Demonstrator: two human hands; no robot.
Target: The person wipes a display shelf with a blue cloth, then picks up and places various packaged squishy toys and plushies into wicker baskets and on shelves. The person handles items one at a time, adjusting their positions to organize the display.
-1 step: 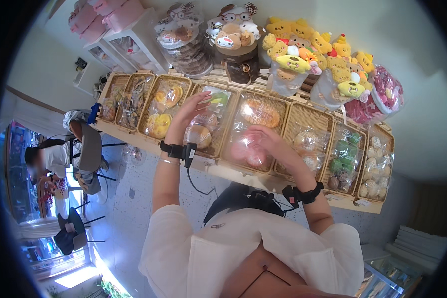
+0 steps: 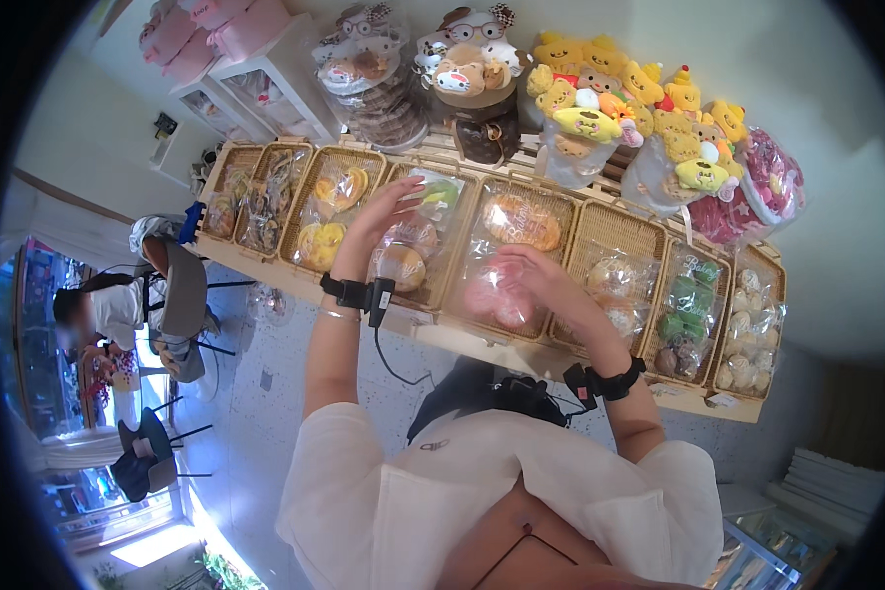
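Note:
My left hand (image 2: 388,209) hovers over a wicker basket of bagged round buns (image 2: 399,266), its fingers stretched out and holding nothing. Beside its fingertips lies a bagged green bread (image 2: 441,194). My right hand (image 2: 545,279) is over the basket to the right, fingers extended above a bagged pink bread (image 2: 499,295) and partly covering it. Whether the fingertips touch that bag, I cannot tell. A bagged golden-brown bread (image 2: 519,222) lies behind the pink one in the same basket. Dark straps with small devices circle both my wrists.
More baskets line the wooden display stand (image 2: 442,329), holding yellow breads (image 2: 320,244), green buns (image 2: 686,313) and pale round buns (image 2: 747,329). Yellow plush toys (image 2: 600,93) stand behind them. At far left, a person (image 2: 116,313) is beside a chair (image 2: 179,295).

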